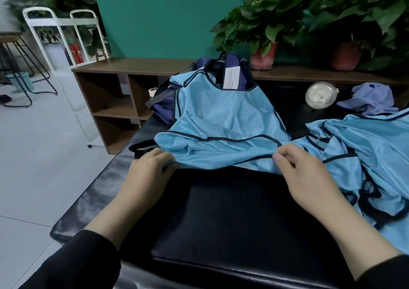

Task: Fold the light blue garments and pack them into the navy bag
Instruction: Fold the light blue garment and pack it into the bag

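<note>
Fingers [279, 155] of both hands pinch light blue vest [221, 120] hem (navy-trimmed).

The navy bag [168, 105] is largely covered by a light blue garment [221, 120]. The garment pile [371, 155] is cut by the right edge. The bag's label print [230, 78] is illegible.

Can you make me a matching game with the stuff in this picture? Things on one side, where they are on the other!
Things:
1. spread light blue vest
2. navy bag
3. potted plants
4. pile of light blue vests

Places:
A. on the wooden shelf
B. heaped at the right
C. held by both hands
D. behind the spread vest

Pairs: 1-C, 2-D, 3-A, 4-B
</note>
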